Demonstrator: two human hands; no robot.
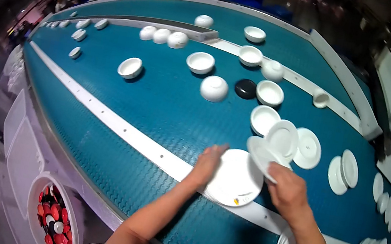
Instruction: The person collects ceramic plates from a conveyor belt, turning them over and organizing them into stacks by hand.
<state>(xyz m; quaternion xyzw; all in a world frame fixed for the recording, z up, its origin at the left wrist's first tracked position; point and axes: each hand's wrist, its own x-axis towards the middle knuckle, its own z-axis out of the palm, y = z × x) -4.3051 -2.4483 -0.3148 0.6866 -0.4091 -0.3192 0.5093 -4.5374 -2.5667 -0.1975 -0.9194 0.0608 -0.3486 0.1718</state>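
Astride the long white divider strip (161, 156), a flat round white ceramic-look plate (236, 179) lies at 3 o'clk from my L hand (206, 166), part-curled at its rim, grip unclear; my R hand (290, 192) pinches a tilted white ceramic-look plate (262, 153), axis 10-to-4, approx 1 o'clk.

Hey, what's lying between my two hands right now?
In the head view, a white plate with a yellow mark lies between your left hand and right hand; the tilted white plate in your right hand partly overlaps it there.
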